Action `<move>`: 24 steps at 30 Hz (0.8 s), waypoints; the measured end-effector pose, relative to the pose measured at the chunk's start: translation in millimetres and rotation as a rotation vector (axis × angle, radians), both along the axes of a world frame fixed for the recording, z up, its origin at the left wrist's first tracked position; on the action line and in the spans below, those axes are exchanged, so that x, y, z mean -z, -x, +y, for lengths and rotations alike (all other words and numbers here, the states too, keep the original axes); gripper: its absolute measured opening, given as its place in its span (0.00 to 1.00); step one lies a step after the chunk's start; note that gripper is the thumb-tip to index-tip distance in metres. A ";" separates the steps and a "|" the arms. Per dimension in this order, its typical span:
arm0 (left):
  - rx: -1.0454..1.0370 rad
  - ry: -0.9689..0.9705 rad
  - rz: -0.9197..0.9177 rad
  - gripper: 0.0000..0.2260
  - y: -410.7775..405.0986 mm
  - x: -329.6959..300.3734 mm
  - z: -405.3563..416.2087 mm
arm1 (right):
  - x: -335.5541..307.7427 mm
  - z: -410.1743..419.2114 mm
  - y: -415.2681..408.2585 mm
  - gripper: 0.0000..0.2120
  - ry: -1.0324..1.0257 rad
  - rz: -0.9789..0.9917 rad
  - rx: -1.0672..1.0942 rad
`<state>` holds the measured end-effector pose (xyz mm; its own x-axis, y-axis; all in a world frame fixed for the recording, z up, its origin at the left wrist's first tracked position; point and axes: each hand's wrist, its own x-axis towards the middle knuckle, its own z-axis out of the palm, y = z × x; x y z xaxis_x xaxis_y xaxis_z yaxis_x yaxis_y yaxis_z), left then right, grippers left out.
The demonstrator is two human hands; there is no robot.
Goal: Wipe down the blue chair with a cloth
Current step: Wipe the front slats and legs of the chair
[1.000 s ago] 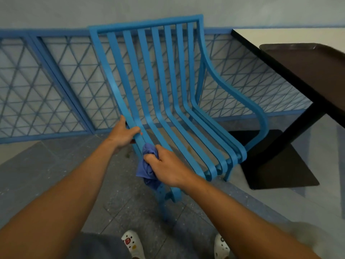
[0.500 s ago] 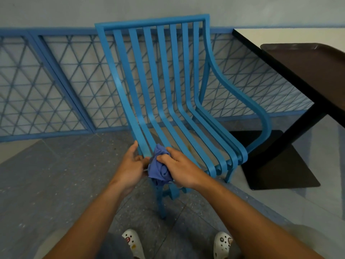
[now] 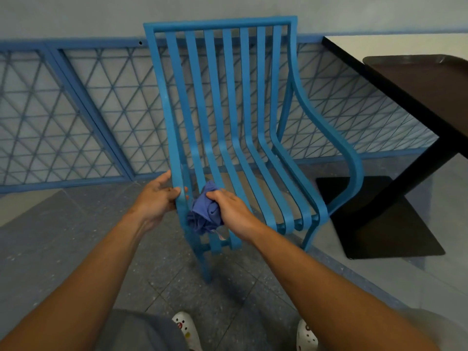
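Observation:
The blue slatted metal chair [image 3: 228, 102] stands upright in front of me, its back toward the fence. My left hand [image 3: 158, 196] grips the chair's left frame rail at seat height, fingers curled round it and showing between the slats. My right hand [image 3: 229, 211] holds a bunched purple-blue cloth [image 3: 203, 215] and presses it on the leftmost seat slats near the front edge.
A blue lattice fence [image 3: 76, 117] runs behind the chair. A table [image 3: 379, 46] with a dark tray [image 3: 430, 82] stands at the right, its black base plate [image 3: 379, 224] on the grey floor beside the chair. My white shoes [image 3: 186, 330] show at the bottom.
The chair has swung upright from a leftward tilt and now sits more central. My left hand shifted its grip on the left rail. The cloth stays on the left seat slats.

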<state>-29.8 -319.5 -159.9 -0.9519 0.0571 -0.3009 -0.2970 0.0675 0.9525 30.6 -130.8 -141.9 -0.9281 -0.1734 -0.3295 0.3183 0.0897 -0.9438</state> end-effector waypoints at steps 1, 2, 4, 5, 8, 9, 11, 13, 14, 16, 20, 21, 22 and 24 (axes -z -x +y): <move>-0.001 0.008 -0.006 0.26 6.9 -0.9 -5.2 | 1.5 2.1 2.1 0.10 -0.020 0.005 0.006; -0.002 0.012 -0.011 0.25 13.5 -2.2 -9.8 | 2.8 4.7 4.4 0.11 -0.046 0.010 0.018; -0.013 0.016 -0.031 0.26 26.4 -3.8 -16.7 | 7.2 11.7 9.1 0.14 -0.103 0.023 0.052; -0.015 0.013 -0.044 0.26 32.2 -5.1 -18.6 | 10.2 15.9 11.6 0.13 -0.123 0.030 0.062; -0.036 0.012 -0.061 0.27 49.5 -7.3 -20.8 | 17.1 28.3 17.4 0.08 -0.158 0.044 0.078; -0.041 0.023 -0.065 0.27 55.3 -7.3 -21.1 | 20.0 32.1 18.1 0.08 -0.179 0.054 0.078; -0.049 0.047 -0.065 0.26 65.8 -5.2 -21.8 | 24.1 38.1 16.2 0.10 -0.238 0.080 0.063; -0.078 0.058 -0.068 0.26 73.4 -3.4 -22.9 | 26.3 41.8 11.7 0.08 -0.267 0.105 0.042; -0.095 0.057 -0.072 0.26 75.3 -3.5 -22.7 | 27.4 43.5 9.4 0.08 -0.279 0.120 0.033; -0.107 0.054 -0.066 0.25 71.7 -6.5 -19.9 | 28.1 48.8 3.2 0.08 -0.317 0.145 0.007; -0.072 0.127 -0.012 0.24 44.4 -7.4 -17.7 | 31.4 60.9 -6.4 0.06 -0.377 0.179 -0.028; -0.068 0.147 0.006 0.23 34.8 -6.3 -17.6 | 31.4 63.9 -8.8 0.06 -0.397 0.193 -0.026; -0.074 0.155 0.022 0.23 24.9 -4.2 -17.2 | 32.0 66.6 -10.8 0.07 -0.417 0.210 -0.022; -0.097 0.133 0.038 0.21 3.3 -3.0 -15.2 | 32.0 69.2 -13.6 0.12 -0.458 0.236 -0.021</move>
